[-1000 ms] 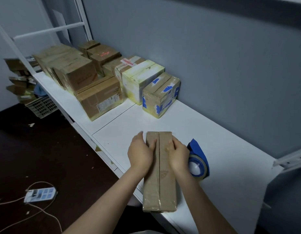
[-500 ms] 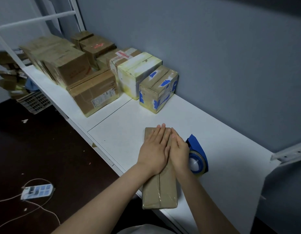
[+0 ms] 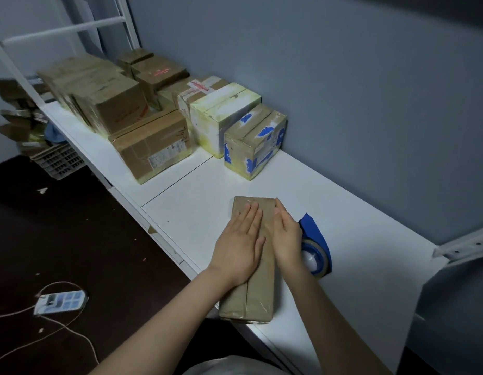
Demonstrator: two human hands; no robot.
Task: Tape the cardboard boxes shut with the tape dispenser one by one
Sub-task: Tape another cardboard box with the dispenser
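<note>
The white table (image 3: 370, 253) runs along the grey wall (image 3: 343, 90). It is the work surface, and most of its near part is bare.

At the far left end of it many boxes (image 3: 153, 150) stand close together, some on top of others and pushed toward the wall. I think they are parked there to leave room for working in front. I cannot tell which of them are already taped.

One long flat box (image 3: 251, 296) lies apart from them, directly before the person. Its long side points away from the person, and its near end reaches the front edge of the table. This way the middle seam runs straight ahead, which should make a strip of tape easy to pull along it.

The left hand (image 3: 239, 250) lies flat on the left flap, with straight fingers that grasp nothing. The right hand (image 3: 286, 239) lies flat beside it on the right flap, also released. Both seem to press the flaps down so that they meet at the seam. I judge that taping of this box is not yet started, but the surface is a little shiny and I cannot be sure.

The blue dispenser (image 3: 316, 244) lies on the table just right of the box, partly hidden behind the right hand. Nobody holds it, and it is close enough for that hand to take.

On the dark floor (image 3: 72, 239) at the left lies a power strip (image 3: 60, 303) with its cable.
</note>
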